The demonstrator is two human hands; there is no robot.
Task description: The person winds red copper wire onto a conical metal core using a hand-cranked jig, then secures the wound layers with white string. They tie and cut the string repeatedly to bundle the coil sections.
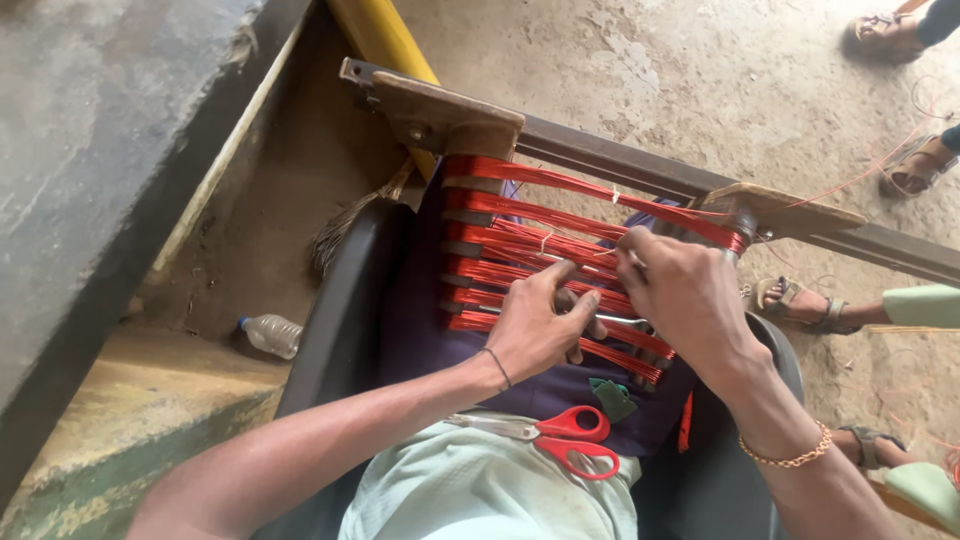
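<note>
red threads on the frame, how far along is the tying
Done: the red threads are wound in about six bands across the wooden frame. In hand: the left hand and right hand pinch strands at mid-frame. Left: cannot tell how many ties remain; the red scissors lie unused on the lap.

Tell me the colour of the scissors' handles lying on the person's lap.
Red handles on the scissors, with bare metal blades; clearest in the head view, the only one here.

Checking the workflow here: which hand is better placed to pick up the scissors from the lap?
Probably the left hand: it rests on the lower red thread bands, closer to the red-handled scissors. The right hand pinches threads higher up, near the wooden frame.
</note>
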